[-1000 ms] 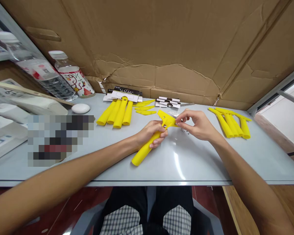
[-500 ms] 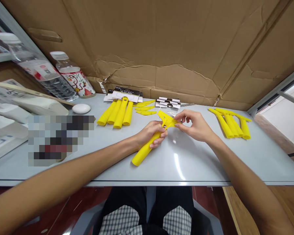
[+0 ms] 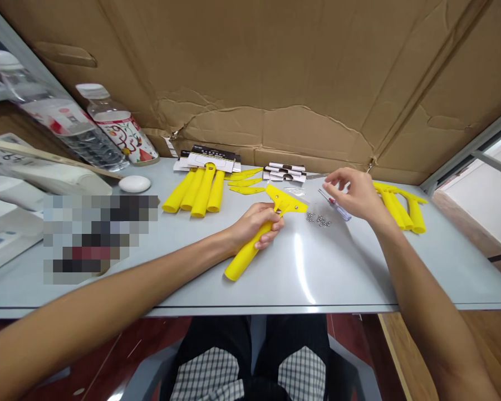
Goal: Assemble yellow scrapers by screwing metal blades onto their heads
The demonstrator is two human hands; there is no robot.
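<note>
My left hand [image 3: 264,223] is closed around the handle of a yellow scraper [image 3: 245,257]. Its wide head points away from me, with two screws and a clear strip along its edge. My right hand [image 3: 350,192] hovers to the right with curled fingers apart and nothing visible in them. Just below it lies a small screwdriver [image 3: 339,209] with a clear, bluish handle. Small silver screws [image 3: 320,220] form a loose pile between the scraper head and the screwdriver. Thin clear strips [image 3: 295,191] rest behind the head.
Several yellow handles [image 3: 200,195] and flat yellow pieces [image 3: 246,182] lie back left, beside printed cards [image 3: 212,159]. Rolled white-and-black packets [image 3: 284,171] sit at the back. More yellow scrapers [image 3: 413,211] lie right. Bottles [image 3: 123,131] and a white oval object [image 3: 134,184] stand left; cardboard [image 3: 275,67] walls the back.
My right hand has left the scraper head and moved right, above the screwdriver. The screw pile now shows. My left hand still grips the handle in nearly the same place.
</note>
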